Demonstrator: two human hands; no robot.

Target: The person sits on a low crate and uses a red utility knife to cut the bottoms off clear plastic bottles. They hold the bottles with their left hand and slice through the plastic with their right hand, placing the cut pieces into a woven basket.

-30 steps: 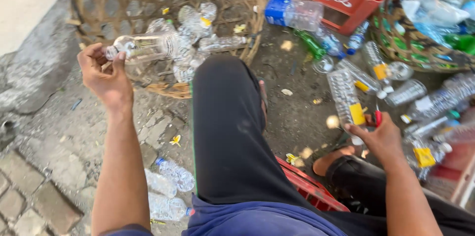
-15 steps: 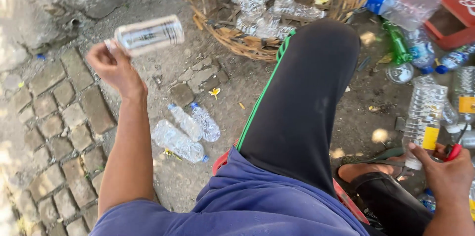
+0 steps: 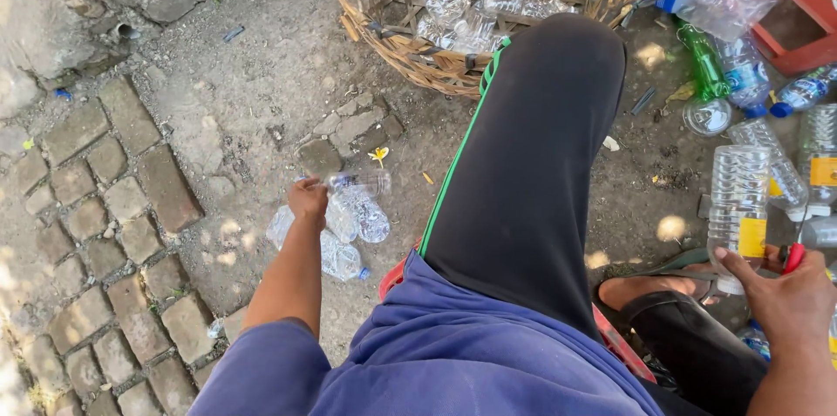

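Two hands at work, one either side of the black-trousered knee (image 3: 532, 163). Left of the knee, the left hand (image 3: 307, 200) is low on a straight arm, fingers closed round a clear bottle (image 3: 359, 182) lying level just over the small pile (image 3: 344, 237) on the ground. It looks like the setting-down step, and release needs only opened fingers. Right of the knee, the right hand (image 3: 785, 298) grips a red handle (image 3: 793, 257), touching an upright yellow-labelled bottle (image 3: 738, 207).

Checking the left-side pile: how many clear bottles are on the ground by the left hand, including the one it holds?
3. One in the left hand, bottle; one just below it; one nearest the knee. More may be hidden behind the arm.
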